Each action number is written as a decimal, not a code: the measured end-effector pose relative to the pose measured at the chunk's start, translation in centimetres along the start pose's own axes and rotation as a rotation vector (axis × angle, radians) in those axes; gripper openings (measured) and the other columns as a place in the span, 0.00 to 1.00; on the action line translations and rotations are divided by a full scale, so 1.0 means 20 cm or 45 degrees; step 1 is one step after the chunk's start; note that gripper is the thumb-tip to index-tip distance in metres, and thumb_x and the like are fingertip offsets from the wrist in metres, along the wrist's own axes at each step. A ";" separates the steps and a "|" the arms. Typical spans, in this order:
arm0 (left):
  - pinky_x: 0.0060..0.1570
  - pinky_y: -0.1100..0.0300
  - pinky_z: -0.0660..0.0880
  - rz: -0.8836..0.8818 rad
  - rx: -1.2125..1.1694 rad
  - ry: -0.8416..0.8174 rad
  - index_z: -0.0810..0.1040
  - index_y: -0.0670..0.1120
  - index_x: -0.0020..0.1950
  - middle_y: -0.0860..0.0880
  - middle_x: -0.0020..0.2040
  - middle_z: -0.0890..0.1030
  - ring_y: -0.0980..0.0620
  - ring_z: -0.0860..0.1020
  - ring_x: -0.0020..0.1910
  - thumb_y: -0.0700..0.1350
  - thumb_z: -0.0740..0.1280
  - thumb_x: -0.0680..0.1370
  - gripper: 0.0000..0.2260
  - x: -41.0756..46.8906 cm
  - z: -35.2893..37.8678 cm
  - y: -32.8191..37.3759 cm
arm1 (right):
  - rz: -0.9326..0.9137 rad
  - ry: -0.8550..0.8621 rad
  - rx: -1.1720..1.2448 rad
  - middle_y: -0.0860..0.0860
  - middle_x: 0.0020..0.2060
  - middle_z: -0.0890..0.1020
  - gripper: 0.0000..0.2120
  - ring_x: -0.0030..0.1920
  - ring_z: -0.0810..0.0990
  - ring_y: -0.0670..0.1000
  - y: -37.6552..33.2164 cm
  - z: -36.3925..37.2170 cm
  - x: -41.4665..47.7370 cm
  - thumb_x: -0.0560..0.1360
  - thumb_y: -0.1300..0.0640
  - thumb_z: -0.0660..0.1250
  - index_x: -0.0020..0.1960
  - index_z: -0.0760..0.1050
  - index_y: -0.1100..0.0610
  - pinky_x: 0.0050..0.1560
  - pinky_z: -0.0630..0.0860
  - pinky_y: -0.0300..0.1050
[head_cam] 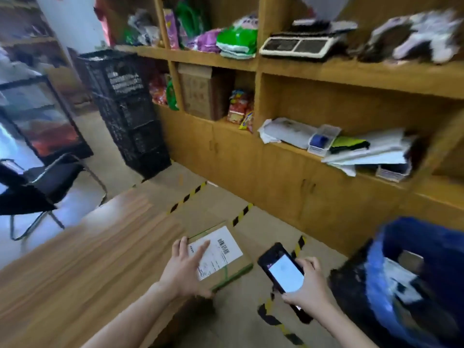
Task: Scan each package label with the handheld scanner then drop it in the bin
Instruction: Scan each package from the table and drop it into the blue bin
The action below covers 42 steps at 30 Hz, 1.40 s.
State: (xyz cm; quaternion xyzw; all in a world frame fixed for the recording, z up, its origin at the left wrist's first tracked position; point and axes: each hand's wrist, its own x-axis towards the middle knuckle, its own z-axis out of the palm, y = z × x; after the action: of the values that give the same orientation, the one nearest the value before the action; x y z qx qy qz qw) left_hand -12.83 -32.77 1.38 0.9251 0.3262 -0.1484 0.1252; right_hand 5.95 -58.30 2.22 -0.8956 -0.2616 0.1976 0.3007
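The package [232, 268], a flat cardboard parcel bound with green strapping, was in the left hand [184, 268] just past the end of the wooden table [88, 259], out over the floor with its white label [221, 247] facing up and the barcode uncovered. One digit lay across the near part of the label while the others reached round the parcel's left edge, so it looked pinched rather than merely pressed, though the underside of the grip was out of sight. The right hand [310, 285] was wrapped round the handheld scanner [283, 271] (a phone-shaped unit with a lit white screen), fingers curled over its far side. The scanner sat just beside the parcel, apart from it, screen turned up toward the wearer. Whether its reading end was aimed at the barcode could not be told, nor whether this label had been read; the screen was too washed out to show any result. The drop was plainly left to do, since the blue bin [426, 237] stood off to the right, well clear of the parcel. Something pale lay inside the bin, possibly a parcel already dealt with, but blur made that only a guess. The bin's right side and base were cut off by the frame edge. No further parcels were visible on the table, and the shelves [339, 69] behind were too smeared to sort goods from parcels.
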 end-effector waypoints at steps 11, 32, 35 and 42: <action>0.69 0.39 0.64 0.886 0.447 -0.209 0.39 0.63 0.76 0.41 0.77 0.39 0.38 0.36 0.75 0.72 0.70 0.53 0.60 0.63 0.15 1.77 | 0.744 0.530 0.261 0.49 0.51 0.69 0.35 0.52 0.66 0.44 1.07 -0.60 -0.48 0.52 0.55 0.74 0.57 0.70 0.55 0.41 0.64 0.23; 0.71 0.40 0.58 1.033 0.594 -0.448 0.42 0.60 0.77 0.42 0.75 0.41 0.35 0.39 0.74 0.80 0.67 0.47 0.65 1.23 0.69 3.19 | 1.315 0.698 0.660 0.44 0.49 0.68 0.28 0.47 0.65 0.39 1.91 -1.10 -0.05 0.53 0.54 0.77 0.49 0.67 0.48 0.36 0.66 0.28; 0.72 0.40 0.57 0.976 0.564 -0.454 0.42 0.59 0.78 0.41 0.76 0.38 0.35 0.37 0.74 0.77 0.69 0.50 0.64 1.27 0.82 3.31 | 1.363 0.731 0.736 0.44 0.48 0.66 0.28 0.51 0.65 0.44 2.11 -1.16 0.10 0.54 0.56 0.78 0.49 0.68 0.49 0.39 0.65 0.35; 0.69 0.42 0.63 0.835 0.461 -0.398 0.43 0.60 0.76 0.41 0.75 0.41 0.36 0.39 0.74 0.73 0.70 0.51 0.61 1.43 1.25 3.67 | 1.417 0.746 0.679 0.53 0.58 0.72 0.38 0.61 0.69 0.51 2.71 -1.17 0.47 0.56 0.51 0.80 0.62 0.71 0.58 0.51 0.68 0.41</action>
State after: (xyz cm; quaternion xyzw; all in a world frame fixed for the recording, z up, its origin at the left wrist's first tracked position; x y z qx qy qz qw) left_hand 50.54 -80.32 -22.05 0.9536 -0.0404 -0.2943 0.0492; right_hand 44.29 -99.88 -17.18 -0.8087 0.3876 0.1298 0.4231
